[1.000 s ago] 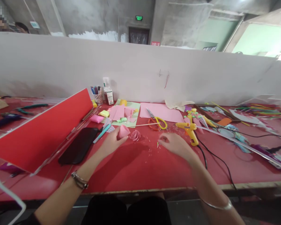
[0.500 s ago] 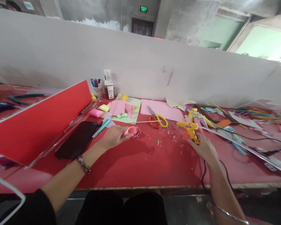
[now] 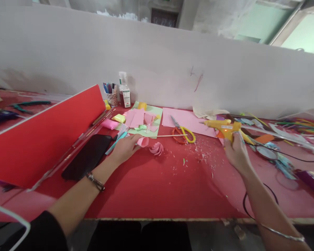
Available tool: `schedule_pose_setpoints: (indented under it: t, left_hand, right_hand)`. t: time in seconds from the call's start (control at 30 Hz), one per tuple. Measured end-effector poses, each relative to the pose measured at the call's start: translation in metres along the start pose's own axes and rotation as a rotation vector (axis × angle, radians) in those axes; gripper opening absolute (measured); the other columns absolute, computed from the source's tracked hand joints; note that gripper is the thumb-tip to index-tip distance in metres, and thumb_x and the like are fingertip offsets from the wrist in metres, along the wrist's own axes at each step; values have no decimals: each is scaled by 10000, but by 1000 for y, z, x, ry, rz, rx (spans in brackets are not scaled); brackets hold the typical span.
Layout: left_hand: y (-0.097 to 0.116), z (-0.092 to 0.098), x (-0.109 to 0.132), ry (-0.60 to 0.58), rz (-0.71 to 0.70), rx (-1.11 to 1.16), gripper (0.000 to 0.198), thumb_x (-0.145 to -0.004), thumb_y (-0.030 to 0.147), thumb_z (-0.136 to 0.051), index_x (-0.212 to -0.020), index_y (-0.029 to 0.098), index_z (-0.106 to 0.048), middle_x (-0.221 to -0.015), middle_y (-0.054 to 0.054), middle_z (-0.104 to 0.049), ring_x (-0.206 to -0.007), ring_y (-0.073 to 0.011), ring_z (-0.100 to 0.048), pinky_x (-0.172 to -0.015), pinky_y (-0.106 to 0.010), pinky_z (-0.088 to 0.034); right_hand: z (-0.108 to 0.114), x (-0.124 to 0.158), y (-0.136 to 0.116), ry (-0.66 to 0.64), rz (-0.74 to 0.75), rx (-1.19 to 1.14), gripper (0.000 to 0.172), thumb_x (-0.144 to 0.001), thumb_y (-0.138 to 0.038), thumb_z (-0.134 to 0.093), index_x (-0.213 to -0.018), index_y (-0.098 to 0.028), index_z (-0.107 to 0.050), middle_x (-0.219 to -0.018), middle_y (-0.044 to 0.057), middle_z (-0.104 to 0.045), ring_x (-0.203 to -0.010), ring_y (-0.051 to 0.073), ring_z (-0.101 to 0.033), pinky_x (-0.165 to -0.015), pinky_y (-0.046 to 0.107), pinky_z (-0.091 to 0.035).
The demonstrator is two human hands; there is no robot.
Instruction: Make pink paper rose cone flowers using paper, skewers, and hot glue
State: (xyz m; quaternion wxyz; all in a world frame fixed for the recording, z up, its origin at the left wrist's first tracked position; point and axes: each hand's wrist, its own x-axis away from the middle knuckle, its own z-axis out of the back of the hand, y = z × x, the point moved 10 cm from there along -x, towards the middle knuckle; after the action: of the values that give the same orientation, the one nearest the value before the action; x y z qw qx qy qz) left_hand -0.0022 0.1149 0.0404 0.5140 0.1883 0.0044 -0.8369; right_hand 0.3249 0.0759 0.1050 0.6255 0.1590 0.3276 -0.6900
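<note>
My left hand (image 3: 124,149) is closed on a rolled pink paper cone (image 3: 143,141), its wide end facing right. Just right of it, a curled pink paper piece with spiral petals (image 3: 157,149) lies on the red tabletop (image 3: 157,188). My right hand (image 3: 237,153) grips a yellow hot glue gun (image 3: 225,129) by its handle, raised above the table with the nozzle toward the left. Between the hands lie scissors (image 3: 183,134) with one orange and one yellow handle loop. A thin wooden stick (image 3: 164,136) reaches over to them.
A black phone (image 3: 87,157) and a standing red board (image 3: 47,136) are on the left. Behind are a pen cup (image 3: 111,98), a bottle (image 3: 125,92) and pink paper sheets (image 3: 183,120). Scraps, cords and pipe cleaners (image 3: 303,127) clutter the right side.
My right hand has lifted the glue gun off the table. The spiral-petalled pink piece, before at the cone in my left hand, now lies apart on the table. The view has tipped down slightly.
</note>
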Motion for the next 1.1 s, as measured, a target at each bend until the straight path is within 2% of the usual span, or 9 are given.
schedule_pose_setpoints:
  t: [0.1,0.17,0.23,0.33,0.47,0.73,0.93,1.1]
  left_hand:
    - [2,-2,-2,-3,-17,100,184,-785,125,-474,-961,155,-514,-956,-69,-623,-872,-192,-601,-674,-262,-459]
    - [5,-1,-2,17,-47,173,143,-799,127,-456,-929,151,-511,-934,-63,-614,-861,-178,-594,-690,-263,-459]
    - [4,1,-2,38,-54,215,135,-801,116,-443,-916,148,-505,-925,-62,-605,-861,-172,-586,-698,-266,-459]
    - [2,1,-1,41,-48,231,143,-787,102,-443,-914,138,-498,-926,-73,-598,-877,-178,-577,-718,-277,-455]
    - [6,-2,-1,26,-79,235,152,-784,103,-431,-918,143,-491,-939,-74,-593,-890,-176,-564,-735,-277,-445]
    - [15,-5,1,4,-114,245,115,-796,150,-427,-890,157,-492,-886,-58,-597,-852,-167,-561,-704,-263,-437]
    - [20,-4,3,-2,-152,196,147,-837,222,-376,-903,151,-487,-888,-70,-599,-831,-175,-569,-664,-265,-440]
    - [16,-8,3,-33,-114,130,162,-836,252,-391,-908,147,-492,-890,-76,-603,-824,-186,-575,-642,-267,-437]
  right_hand:
    - [13,-9,-37,43,-25,-116,215,-785,-378,-316,-781,-201,-438,-664,57,-511,-645,205,-512,-590,345,-408]
    - [10,-7,-65,2,-6,-214,248,-738,-441,-435,-802,-202,-448,-635,20,-498,-558,164,-483,-521,299,-393]
    - [-4,2,-87,-87,3,-324,352,-661,-471,-542,-857,-189,-467,-589,-18,-474,-475,123,-441,-455,259,-368]
    - [-25,21,-106,-174,-13,-414,443,-601,-485,-592,-892,-168,-484,-482,-71,-411,-400,95,-386,-396,228,-328]
    - [-37,38,-119,-205,31,-392,452,-573,-461,-601,-891,-152,-514,-436,-86,-395,-375,86,-366,-390,223,-307]
    - [-43,48,-129,-226,113,-287,356,-651,-398,-492,-885,-136,-548,-464,-41,-463,-366,88,-381,-390,225,-294]
    - [-54,54,-134,-280,175,-245,447,-678,-353,-447,-1054,-117,-509,-471,-34,-479,-374,103,-411,-399,227,-292]
    - [-52,57,-138,-261,246,-262,429,-699,-287,-401,-1084,-120,-492,-516,-10,-505,-414,115,-437,-420,234,-307]
